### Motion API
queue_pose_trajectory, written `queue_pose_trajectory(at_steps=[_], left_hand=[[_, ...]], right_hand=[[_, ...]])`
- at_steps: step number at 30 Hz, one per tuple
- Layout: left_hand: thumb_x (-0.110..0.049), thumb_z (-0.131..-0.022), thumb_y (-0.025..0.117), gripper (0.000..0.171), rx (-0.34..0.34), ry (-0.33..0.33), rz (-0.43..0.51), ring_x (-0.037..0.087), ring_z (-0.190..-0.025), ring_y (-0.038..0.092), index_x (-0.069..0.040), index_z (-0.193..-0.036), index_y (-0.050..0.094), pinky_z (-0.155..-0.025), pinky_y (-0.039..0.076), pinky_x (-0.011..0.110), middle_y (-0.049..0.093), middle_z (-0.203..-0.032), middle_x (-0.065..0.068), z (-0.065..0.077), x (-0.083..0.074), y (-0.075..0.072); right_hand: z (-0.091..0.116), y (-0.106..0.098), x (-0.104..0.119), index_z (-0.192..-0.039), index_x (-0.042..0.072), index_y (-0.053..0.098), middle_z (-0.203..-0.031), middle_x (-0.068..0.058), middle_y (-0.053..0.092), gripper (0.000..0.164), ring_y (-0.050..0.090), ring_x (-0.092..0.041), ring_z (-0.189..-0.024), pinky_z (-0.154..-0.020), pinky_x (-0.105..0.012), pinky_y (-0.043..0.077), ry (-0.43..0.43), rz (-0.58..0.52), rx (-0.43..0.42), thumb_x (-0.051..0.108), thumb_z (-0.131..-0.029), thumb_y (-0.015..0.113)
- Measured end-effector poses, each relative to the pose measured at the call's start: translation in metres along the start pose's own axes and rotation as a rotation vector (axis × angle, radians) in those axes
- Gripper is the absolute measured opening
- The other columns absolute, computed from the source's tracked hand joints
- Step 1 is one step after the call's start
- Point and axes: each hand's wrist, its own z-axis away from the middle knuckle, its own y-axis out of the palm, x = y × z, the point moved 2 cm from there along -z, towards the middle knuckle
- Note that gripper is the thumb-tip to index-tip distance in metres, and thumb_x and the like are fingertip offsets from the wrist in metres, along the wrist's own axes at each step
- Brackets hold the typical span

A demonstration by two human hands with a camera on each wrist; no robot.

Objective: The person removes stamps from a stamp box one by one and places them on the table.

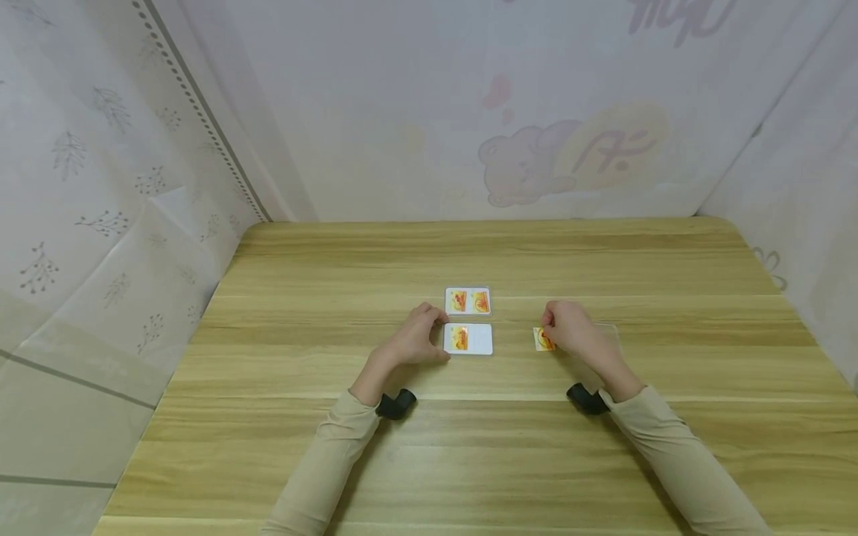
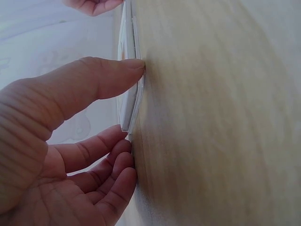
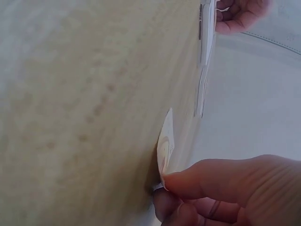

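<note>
My left hand holds the left side of a flat white card case, thumb on its near edge and forefinger at its far corner. One yellow-and-red picture square lies on the left half of that case; the right half is white. Just beyond it is a second flat case with two similar squares side by side. To the right, my right hand pinches a small yellow-and-red paper square by one edge between thumb and forefinger. In the right wrist view this paper square looks thin and tilts up from the table.
A clear, thin-edged sheet or case lies partly under my right hand and forearm. Everything rests on a wood-grain table. Patterned curtains hang behind its far edge and along the sides.
</note>
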Motion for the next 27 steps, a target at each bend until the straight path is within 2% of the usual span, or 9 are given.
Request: queue_pose_trajectory(at_steps=[11, 20, 27], left_hand=[[-0.006, -0.067, 0.081, 0.052, -0.01, 0.011, -0.014, 0.028, -0.106, 0.046, 0.005, -0.111, 0.055, -0.095, 0.039, 0.039, 0.05, -0.109, 0.014, 0.0, 0.0, 0.0], [-0.006, -0.068, 0.081, 0.052, -0.001, -0.001, -0.018, 0.028, -0.108, 0.045, 0.005, -0.111, 0.055, -0.096, 0.039, 0.038, 0.049, -0.111, 0.014, -0.001, -0.001, -0.001], [-0.006, -0.068, 0.081, 0.052, 0.002, 0.005, -0.026, 0.028, -0.108, 0.045, 0.005, -0.111, 0.055, -0.096, 0.039, 0.038, 0.05, -0.111, 0.015, -0.001, -0.001, 0.0]], right_hand=[[0.003, -0.002, 0.0, -0.068, 0.002, 0.055, -0.066, -0.006, 0.054, 0.014, 0.047, -0.017, -0.057, -0.051, -0.027, 0.041, -0.055, 0.01, -0.027, -0.007, -0.079, 0.056], [0.007, -0.008, 0.009, -0.076, 0.0, 0.057, -0.068, -0.008, 0.058, 0.008, 0.049, -0.017, -0.058, -0.052, -0.028, 0.042, -0.046, -0.044, -0.057, -0.003, -0.083, 0.059], [0.002, -0.006, 0.018, -0.076, -0.002, 0.058, -0.067, -0.007, 0.058, 0.007, 0.05, -0.015, -0.056, -0.048, -0.025, 0.042, -0.107, -0.103, -0.099, -0.006, -0.082, 0.059]])
